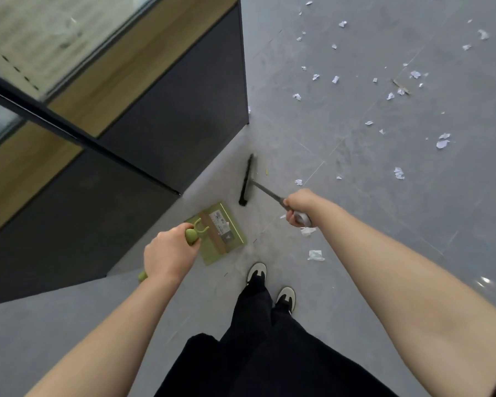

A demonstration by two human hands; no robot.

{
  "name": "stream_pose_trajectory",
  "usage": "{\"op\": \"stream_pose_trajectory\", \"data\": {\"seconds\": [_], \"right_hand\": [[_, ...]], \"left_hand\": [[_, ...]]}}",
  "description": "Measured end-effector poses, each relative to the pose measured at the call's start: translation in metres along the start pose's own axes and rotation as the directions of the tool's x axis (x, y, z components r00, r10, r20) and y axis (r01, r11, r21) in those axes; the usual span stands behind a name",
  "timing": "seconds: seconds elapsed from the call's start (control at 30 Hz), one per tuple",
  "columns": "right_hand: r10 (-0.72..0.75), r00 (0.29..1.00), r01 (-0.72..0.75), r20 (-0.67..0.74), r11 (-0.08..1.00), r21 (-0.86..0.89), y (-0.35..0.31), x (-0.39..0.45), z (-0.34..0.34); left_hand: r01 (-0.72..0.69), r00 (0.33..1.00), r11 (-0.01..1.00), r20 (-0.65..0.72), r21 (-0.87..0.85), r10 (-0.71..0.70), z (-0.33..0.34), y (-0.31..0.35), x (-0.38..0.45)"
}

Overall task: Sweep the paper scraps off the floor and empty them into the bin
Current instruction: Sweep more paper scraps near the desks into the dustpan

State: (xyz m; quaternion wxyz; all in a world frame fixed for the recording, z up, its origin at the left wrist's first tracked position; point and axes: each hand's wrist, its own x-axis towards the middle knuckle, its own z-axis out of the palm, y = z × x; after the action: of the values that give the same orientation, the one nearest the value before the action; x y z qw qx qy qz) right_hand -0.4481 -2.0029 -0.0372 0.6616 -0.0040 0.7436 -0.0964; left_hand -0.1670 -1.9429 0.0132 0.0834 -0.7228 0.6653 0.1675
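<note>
The sweeping had barely begun, by the look of it. The left hand [169, 250] gripped the green dustpan [222, 234] by its handle, fingers curled round it, the pan set on the grey floor [355, 282] near a dark cabinet [184, 110]. The right hand [299, 206] was wrapped round the broom [248, 180] handle, the black head down just beyond the pan. Paper scraps [398, 173] — well over 20 — lay scattered to the right, 2 near the person's 2 shoes [257, 272]. No bin was in view; gathering and emptying both remained.
</note>
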Motion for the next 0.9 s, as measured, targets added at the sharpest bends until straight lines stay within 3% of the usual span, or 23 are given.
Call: {"op": "stream_pose_trajectory", "data": {"seconds": [0.23,0.63,0.9], "right_hand": [[0.034,0.999,-0.034,0.005,0.996,0.087,0.013,-0.011,-0.048],[0.162,0.982,-0.117,-0.100,0.930,0.349,0.111,-0.031,-0.113],[0.115,0.991,-0.061,-0.068,0.842,0.535,0.135,-0.061,-0.154]], "left_hand": [[-0.078,0.997,0.997,0.023,0.014,0.077,-0.003,0.013,0.024],[-0.268,0.962,0.963,0.057,0.038,0.265,0.003,0.070,0.040],[-0.372,0.926,0.927,0.092,0.057,0.366,0.013,0.110,0.032]]}}
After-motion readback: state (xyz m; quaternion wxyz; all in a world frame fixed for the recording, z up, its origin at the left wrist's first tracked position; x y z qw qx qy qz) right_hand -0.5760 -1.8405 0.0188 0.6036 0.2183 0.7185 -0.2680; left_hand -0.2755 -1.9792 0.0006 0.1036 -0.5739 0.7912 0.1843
